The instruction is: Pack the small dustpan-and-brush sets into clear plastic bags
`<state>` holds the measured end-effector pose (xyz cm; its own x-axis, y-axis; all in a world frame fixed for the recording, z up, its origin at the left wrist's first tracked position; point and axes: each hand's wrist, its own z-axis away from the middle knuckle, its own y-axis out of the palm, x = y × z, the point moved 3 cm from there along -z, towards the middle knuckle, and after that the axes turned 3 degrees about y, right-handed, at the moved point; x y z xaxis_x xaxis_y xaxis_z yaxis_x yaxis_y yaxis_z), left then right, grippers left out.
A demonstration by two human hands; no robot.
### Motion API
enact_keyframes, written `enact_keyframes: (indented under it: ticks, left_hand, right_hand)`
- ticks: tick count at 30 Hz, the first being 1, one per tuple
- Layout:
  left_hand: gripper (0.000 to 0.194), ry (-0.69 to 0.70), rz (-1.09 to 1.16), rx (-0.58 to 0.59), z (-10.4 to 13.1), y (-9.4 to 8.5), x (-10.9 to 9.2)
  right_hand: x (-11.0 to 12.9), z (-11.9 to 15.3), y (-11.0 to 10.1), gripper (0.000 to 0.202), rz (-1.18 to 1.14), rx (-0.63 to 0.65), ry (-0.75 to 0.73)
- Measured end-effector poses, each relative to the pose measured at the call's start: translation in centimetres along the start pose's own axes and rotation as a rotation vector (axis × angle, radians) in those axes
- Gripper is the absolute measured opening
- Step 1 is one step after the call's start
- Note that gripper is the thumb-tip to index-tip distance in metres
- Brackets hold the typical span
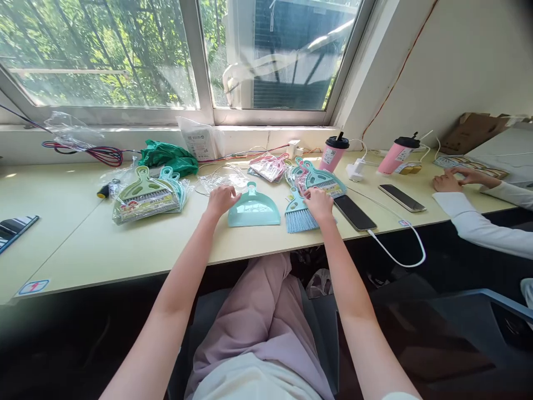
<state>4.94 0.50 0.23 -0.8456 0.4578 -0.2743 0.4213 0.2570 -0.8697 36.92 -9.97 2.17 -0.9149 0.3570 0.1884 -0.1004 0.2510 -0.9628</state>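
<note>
Pale-yellow worktop (137,250): left hand (222,200) at translucent mint plastic dustpan (255,212), right hand (320,203) at blue-bristled brush (298,218), perhaps steadying; grip closure unclear, both.

The left hand (221,201) has its fingers (234,196) at a teal dustpan (254,215), the right hand (320,204) at a blue-bristled brush (298,219).

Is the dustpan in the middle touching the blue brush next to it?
Apart: the head view shows a thin strip of table between the dustpan and the brush.

green bag (169,158) | coiled cables (109,158) | lidded pink cup (332,158) | phone (355,212) on white cable (406,265)
</note>
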Motion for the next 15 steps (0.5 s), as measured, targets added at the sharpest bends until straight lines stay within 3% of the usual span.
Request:
enact_keyframes:
  ticks: [7,9,15]
  left_hand:
    - [0.012,0.024,0.010,0.121,0.4,0.4,0.0]
    - [0.012,-0.002,0.086,0.074,0.2,0.3,0.1]
    - [0.012,-0.082,0.462,-0.221,-0.7,-1.1,0.4]
  right_hand:
    - [0.0,-1.0,0.3,0.014,0.140,0.037,-0.078]
    - [0.0,-0.9,0.9,0.015,0.150,-0.008,-0.126]
    - [0.0,-0.3,1.7,0.022,0.162,-0.080,-0.285]
